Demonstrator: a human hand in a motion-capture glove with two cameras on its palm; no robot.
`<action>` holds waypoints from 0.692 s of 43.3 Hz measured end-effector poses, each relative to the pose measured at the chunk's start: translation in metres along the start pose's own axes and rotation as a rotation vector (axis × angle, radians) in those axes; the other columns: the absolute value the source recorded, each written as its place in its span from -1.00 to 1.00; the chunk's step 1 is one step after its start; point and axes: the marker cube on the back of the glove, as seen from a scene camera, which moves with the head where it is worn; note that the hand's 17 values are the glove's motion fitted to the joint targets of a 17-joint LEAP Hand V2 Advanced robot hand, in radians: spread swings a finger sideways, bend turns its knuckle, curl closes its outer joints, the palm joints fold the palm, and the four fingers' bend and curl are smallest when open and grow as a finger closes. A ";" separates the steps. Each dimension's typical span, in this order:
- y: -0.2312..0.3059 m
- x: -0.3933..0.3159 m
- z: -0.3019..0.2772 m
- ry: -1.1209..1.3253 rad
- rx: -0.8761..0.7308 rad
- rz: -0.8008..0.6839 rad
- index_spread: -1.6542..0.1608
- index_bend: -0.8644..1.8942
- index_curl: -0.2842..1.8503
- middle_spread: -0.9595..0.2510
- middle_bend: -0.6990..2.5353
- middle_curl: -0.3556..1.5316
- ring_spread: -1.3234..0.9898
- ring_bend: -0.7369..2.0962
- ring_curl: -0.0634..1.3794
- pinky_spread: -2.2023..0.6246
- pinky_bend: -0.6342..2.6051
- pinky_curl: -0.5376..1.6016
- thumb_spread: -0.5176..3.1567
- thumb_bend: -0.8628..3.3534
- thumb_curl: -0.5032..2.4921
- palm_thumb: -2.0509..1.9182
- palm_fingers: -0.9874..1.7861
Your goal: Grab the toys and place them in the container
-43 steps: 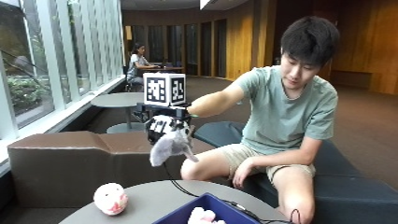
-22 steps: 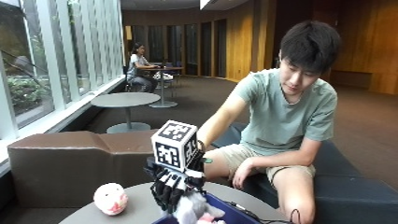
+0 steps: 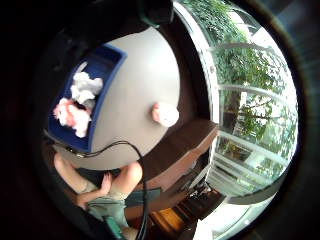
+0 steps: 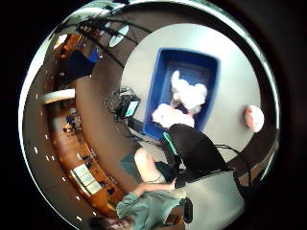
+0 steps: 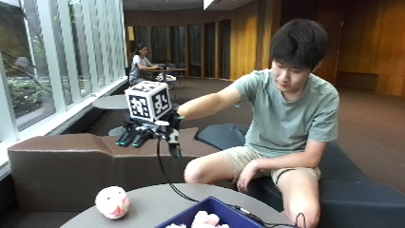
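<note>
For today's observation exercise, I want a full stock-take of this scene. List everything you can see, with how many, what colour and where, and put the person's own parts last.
Round table: one, grey, in front of the seated person.
Container: one, blue, on the table at the person's side.
Toys in the container: at least two, white and pink-white, lying together inside.
Round toy: one, pink and white, on the table apart from the container.
Bench: one, brown, behind the table by the windows.
Seat: one, dark blue, under the person.
Gloved right hand: one, black, raised above the table, fingers hanging straight, holding nothing.
Bare hand: one, resting on the person's knee.
</note>
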 end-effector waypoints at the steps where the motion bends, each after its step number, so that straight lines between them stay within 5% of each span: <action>1: 0.007 0.016 -0.002 0.000 0.004 0.024 0.61 -0.35 -0.42 0.59 -0.53 -0.18 0.09 -0.28 -0.29 0.57 0.05 -0.09 -0.08 -0.60 -0.23 0.10 -0.62; 12: 0.026 0.158 0.033 -0.021 -0.047 0.185 0.60 -0.34 -0.50 0.60 -0.52 -0.28 0.13 -0.34 -0.33 0.59 0.00 -0.14 -0.04 -0.60 -0.30 0.10 -0.55; 30: -0.010 0.260 0.268 -0.204 -0.250 0.262 0.57 -0.31 -0.55 0.58 -0.51 -0.38 0.16 -0.37 -0.38 0.61 -0.03 -0.16 -0.02 -0.60 -0.37 0.12 -0.51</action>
